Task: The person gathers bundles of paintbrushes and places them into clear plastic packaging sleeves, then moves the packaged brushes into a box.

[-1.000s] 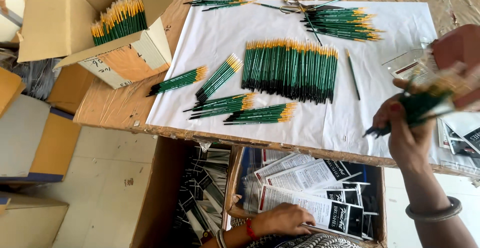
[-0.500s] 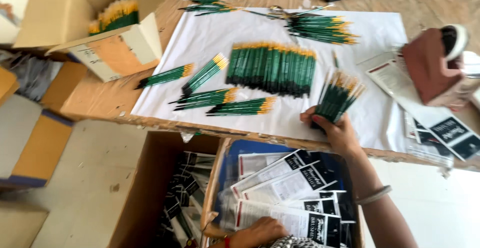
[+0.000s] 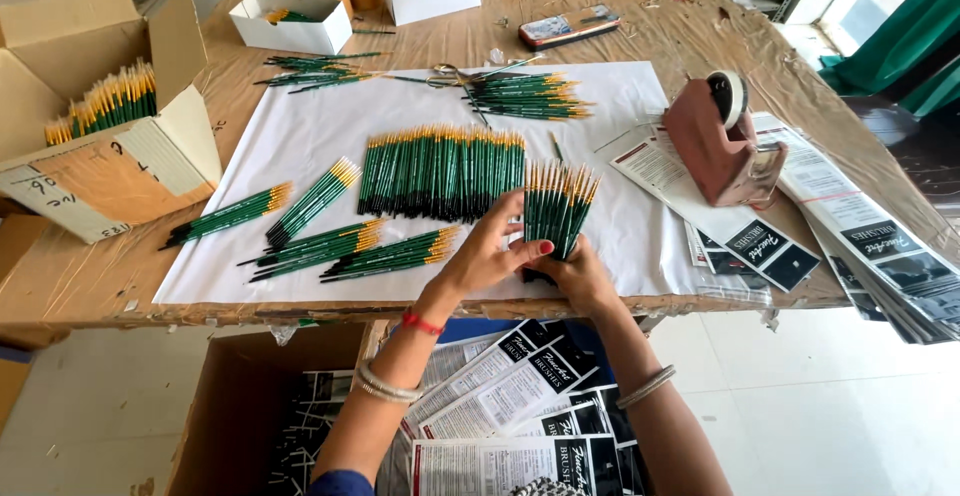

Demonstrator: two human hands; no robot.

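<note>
Brown worktop [image 3: 620,46] carries a white paper sheet [image 3: 300,146] ahead of my hands. My left hand [image 3: 490,256] and right hand [image 3: 578,274] both grip one fanned bunch of green brushes [image 3: 556,208], bristles pointing away, resting on the sheet. Just left of it lies a wide brush row [image 3: 440,171]. Right of the hands stands a red tape dispenser [image 3: 722,146].

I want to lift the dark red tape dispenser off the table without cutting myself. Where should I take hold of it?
Grip the tape dispenser across its broad sloped body, coming from above at the far end beneath the tape roll. Its near, low end seems to carry the cutter, so keep fingers off that.
</note>
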